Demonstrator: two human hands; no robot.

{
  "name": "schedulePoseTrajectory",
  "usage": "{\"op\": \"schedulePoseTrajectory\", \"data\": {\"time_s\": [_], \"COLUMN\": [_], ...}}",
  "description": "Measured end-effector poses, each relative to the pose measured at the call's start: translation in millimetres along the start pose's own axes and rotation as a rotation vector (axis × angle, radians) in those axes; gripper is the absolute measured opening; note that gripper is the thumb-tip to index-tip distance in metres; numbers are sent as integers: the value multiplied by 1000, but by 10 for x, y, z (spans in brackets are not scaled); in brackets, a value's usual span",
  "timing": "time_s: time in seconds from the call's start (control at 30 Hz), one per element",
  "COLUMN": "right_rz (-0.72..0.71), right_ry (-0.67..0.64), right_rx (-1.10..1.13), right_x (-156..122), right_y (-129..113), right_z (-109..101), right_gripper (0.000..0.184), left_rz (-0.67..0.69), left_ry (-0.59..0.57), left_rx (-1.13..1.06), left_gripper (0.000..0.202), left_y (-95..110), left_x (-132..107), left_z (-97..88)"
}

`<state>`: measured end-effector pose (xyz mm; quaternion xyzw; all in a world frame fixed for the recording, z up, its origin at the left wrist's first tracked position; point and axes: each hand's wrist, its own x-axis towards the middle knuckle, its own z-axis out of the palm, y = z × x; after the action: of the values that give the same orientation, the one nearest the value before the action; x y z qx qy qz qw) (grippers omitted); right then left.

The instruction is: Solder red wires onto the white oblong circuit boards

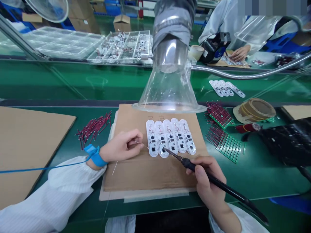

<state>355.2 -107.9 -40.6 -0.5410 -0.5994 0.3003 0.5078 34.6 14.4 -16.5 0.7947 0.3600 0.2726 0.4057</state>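
My right hand [209, 178] grips a black soldering iron [186, 161], its tip at the lower part of the second white circuit board [162, 142] from the left. Whether the tip touches the board I cannot tell. Several such long rounded boards stand side by side on a cardboard sheet [145, 174], each with dark chips and thin red wires. Left of the row, my left hand [125, 145] pinches a thin strand of solder wire [145, 147], whose end points at the leftmost board [152, 139]. A blue wrist strap [97, 157] circles my left wrist.
A clear fume hood [170, 87] hangs over the boards. Red wires [93, 127] lie left; green boards with red wires [228, 145], a tape roll [255, 110] and a black bag-like object [289, 142] lie right. More white boards [225, 88] rest behind. Across, a person's hand [240, 53] handles parts.
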Motion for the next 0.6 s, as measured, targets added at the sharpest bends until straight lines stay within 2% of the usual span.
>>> {"op": "schedulePoseTrajectory", "data": {"time_s": [0.13,0.37,0.6], "right_rz": [-5,-42,-47], "right_ry": [-20,-142,-169], "right_rx": [-4,-80,-113], "right_x": [-92,-49,-24], "right_y": [33,46,-1], "right_z": [11,5,31], "right_gripper": [9,5,5], "left_rz": [38,35,15], "left_ry": [24,23,7], "left_rx": [30,60,70], "left_gripper": [11,12,13], "left_y": [-15,-3,-10], "left_x": [-7,6,12], "left_z": [-14,-20,-12]}}
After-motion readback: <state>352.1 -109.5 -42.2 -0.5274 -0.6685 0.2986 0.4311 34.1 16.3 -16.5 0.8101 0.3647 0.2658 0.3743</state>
